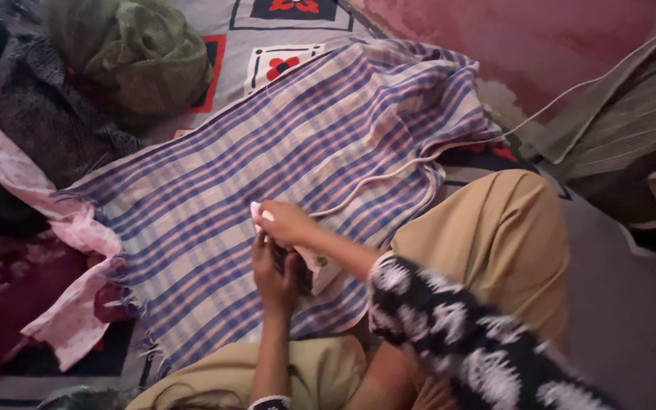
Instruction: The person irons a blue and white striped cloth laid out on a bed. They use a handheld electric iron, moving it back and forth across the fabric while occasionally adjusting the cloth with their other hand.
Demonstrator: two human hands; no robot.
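My left hand (273,275) and my right hand (288,222) meet over a blue and cream checked cloth (282,152) spread flat on the bedding. Between them they hold a small white and dark appliance (314,270), probably an electric iron, partly hidden by the fingers. My right hand grips its top end, my left hand wraps its lower side. A white cord (434,152) runs from it across the cloth toward the upper right. My knees in tan trousers (495,235) frame the hands.
A pink patterned cloth (70,228) lies at the left edge of the checked cloth. A heap of green and dark fabric (115,61) sits at the top left. A striped grey cloth (632,121) lies at the right, a red wall (510,38) behind.
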